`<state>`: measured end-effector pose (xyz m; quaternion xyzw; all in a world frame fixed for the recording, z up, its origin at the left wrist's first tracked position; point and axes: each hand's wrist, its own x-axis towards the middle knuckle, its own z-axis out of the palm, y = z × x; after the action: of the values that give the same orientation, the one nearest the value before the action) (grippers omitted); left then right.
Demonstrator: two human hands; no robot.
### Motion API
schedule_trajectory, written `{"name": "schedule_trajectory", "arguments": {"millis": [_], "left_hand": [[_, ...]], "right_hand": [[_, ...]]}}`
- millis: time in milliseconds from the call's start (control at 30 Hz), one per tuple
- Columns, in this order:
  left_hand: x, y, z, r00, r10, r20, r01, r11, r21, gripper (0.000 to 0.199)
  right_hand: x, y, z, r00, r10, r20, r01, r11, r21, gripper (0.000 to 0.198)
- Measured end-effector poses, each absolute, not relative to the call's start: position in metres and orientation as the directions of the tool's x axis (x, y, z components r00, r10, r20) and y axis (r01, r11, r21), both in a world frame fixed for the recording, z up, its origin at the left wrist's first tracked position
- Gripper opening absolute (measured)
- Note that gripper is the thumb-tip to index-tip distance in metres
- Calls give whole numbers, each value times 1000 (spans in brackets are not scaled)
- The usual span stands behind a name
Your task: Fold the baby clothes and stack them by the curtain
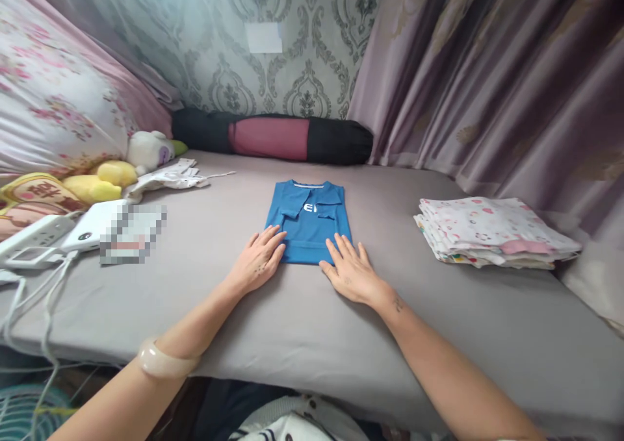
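A blue long-sleeved shirt [308, 233] lies folded into a rough rectangle on the grey sheet [312, 311], its neckline away from me. Both sleeves are folded inward over the front, partly covering white lettering. My left hand [258, 258] rests flat on the near left corner of the shirt, fingers stretched out. On the near right corner lies my right hand [351, 269], palm down with fingers spread. Neither hand grips the cloth.
At right sits a stack of folded printed cloths [487, 230]. A black and maroon roll [273, 137] lies along the wall. To the left are a white power strip [39, 236] with cables, a white device [92, 223], a crumpled white cloth [170, 176] and plush toys [149, 150].
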<state>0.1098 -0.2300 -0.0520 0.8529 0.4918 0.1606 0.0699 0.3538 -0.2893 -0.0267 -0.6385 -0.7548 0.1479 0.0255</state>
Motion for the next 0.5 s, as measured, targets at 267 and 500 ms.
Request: {"name": "schedule_trajectory", "arguments": {"millis": [267, 500], "left_hand": [[112, -235, -51, 522, 746, 414, 722, -645, 252, 46], [112, -238, -49, 583, 706, 402, 653, -701, 287, 49]], "right_hand": [[348, -294, -21, -251, 968, 11, 944, 247, -220, 64], [338, -299, -22, -456, 888, -62, 860, 421, -287, 63]]}}
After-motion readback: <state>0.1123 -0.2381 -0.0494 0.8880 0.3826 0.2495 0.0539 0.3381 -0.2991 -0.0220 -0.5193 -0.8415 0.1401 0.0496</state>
